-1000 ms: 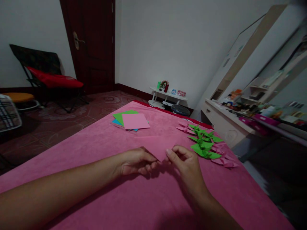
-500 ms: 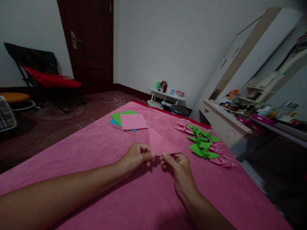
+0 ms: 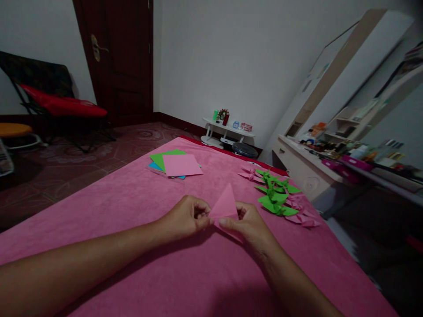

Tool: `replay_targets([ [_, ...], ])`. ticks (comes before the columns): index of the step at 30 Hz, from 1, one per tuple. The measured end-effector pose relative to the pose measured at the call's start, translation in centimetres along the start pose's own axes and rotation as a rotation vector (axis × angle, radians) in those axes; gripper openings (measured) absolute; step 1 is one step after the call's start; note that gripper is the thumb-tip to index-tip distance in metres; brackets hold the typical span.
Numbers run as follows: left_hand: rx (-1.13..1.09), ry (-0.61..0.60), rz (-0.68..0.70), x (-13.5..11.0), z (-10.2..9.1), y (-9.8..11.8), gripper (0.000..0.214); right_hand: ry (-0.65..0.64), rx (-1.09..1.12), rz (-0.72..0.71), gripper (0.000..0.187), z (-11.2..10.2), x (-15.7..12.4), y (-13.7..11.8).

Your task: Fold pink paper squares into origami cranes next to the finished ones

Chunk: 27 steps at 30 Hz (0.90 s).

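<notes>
The left hand [image 3: 187, 218] pinched the left corner of a folded pink paper triangle [image 3: 225, 205], apex pointing toward the table's far edge; the right hand [image 3: 246, 224] gripped its right corner, both equally near

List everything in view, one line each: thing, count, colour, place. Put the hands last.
folded paper triangle: one, pink, held between both hands
paper stack: one, pink on green and blue, far side of cloth
paper cranes: several, green and pink, right side of cloth
cloth: one, pink, covering the work surface
folding chair: one, black with red cushion, by door
door: one, dark brown, back wall
small shelf: one, white, against wall
left hand: pinching the triangle
right hand: pinching the triangle
</notes>
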<state>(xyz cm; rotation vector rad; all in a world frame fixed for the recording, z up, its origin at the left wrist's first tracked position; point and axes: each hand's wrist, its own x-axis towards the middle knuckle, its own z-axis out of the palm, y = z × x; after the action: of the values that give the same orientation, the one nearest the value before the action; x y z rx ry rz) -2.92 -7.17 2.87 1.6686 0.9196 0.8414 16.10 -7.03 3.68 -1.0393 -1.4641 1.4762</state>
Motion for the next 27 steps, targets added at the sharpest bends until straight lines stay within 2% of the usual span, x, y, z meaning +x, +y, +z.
replay_targets([
  [5, -0.009, 0.061, 0.067, -0.2, 0.2, 0.1, 0.027, 0.052, 0.024, 0.046, 0.026, 0.9, -0.5, 0.7],
  [11, 0.028, 0.126, 0.069, -0.1, -0.2, 0.1, 0.027, 0.146, 0.015, -0.034, 0.022, 0.7, -0.3, 0.4],
  [17, -0.034, 0.203, 0.016, 1.0, -2.7, -0.7, 0.029, 0.284, -0.001, 0.001, 0.026, -2.4, 0.6, 0.0],
  [21, -0.146, 0.14, -0.027, 1.5, -4.1, -2.2, 0.034, 0.389, 0.064, -0.029, 0.028, -3.8, 1.2, 0.4],
  [23, -0.218, 0.09, -0.047, 1.6, -4.0, -2.5, 0.034, 0.343, 0.094, -0.026, 0.029, -3.3, 1.2, 0.6],
  [27, -0.287, 0.002, -0.044, 1.6, -3.1, -2.5, 0.036, 0.177, 0.159, -0.003, 0.034, -0.8, 0.5, 0.3],
])
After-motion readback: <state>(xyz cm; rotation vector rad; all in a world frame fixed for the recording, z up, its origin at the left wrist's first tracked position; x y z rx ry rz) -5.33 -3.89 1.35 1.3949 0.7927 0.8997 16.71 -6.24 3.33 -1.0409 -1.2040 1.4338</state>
